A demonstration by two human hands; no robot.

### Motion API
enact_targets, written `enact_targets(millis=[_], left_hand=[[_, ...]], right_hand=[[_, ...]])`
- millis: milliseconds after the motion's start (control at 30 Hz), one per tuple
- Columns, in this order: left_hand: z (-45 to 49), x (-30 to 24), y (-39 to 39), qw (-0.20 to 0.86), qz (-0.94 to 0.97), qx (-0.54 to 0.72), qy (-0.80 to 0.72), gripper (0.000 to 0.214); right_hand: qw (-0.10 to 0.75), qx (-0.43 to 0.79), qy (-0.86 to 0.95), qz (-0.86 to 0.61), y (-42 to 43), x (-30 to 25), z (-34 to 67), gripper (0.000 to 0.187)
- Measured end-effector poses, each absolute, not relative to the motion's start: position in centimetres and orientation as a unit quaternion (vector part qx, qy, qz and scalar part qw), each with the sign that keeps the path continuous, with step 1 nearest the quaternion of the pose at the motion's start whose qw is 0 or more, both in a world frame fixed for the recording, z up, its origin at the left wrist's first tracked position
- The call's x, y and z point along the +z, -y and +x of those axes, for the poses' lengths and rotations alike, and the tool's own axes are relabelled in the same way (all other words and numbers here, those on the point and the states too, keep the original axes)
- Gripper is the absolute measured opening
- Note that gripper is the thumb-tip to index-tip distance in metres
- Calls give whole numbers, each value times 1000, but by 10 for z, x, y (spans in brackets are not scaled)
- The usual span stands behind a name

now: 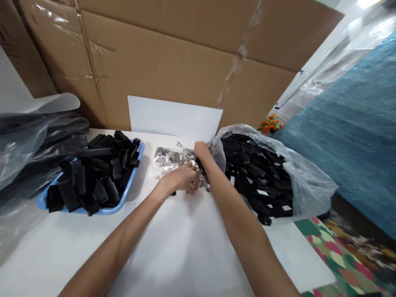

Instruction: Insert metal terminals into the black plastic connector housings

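Observation:
My left hand (183,178) is over the near side of a pile of small shiny metal parts (168,160), its fingers curled in. Whatever those fingers hold, if anything, is too small to make out. Further back, my right hand (202,149) is closed at the far right of the pile, beside the edge of a clear plastic bag (309,189). My own wrist and the parts hide what it grips. Clear plastic lies among the metal parts. A small dark piece (173,193) sits just below my left hand.
On the left a blue tray (136,170) is heaped with black plastic pieces (93,169). More black pieces (256,173) fill the clear bag on the right. Cardboard (185,62) and a white sheet (173,117) stand behind the white table (173,247). Blue wrapped material (349,115) rises at right.

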State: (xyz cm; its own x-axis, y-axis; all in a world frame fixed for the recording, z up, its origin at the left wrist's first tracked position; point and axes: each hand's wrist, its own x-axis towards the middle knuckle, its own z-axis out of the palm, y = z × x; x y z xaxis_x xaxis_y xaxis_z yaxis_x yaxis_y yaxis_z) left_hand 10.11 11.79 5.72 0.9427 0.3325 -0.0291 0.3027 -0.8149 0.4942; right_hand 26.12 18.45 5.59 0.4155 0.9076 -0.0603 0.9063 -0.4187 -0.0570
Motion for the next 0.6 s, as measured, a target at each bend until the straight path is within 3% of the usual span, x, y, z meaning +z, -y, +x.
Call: enact_targets(millis=[167,333,433,600], left_hand=[[103,53,-119,281,945,25,-167,21],[90,62,-136,324,931,45,-164,10],[77,64,-151,330,919,68,-204,17],[69,50,-173,241,889,169,-350,28]], right_hand=[[24,40,533,-845,-187,50,263,40],[64,32,536,-841,-184,47,268,38],[94,36,538,-837,-182,45,269,37],[161,35,538,-827,-180,57,268,36]])
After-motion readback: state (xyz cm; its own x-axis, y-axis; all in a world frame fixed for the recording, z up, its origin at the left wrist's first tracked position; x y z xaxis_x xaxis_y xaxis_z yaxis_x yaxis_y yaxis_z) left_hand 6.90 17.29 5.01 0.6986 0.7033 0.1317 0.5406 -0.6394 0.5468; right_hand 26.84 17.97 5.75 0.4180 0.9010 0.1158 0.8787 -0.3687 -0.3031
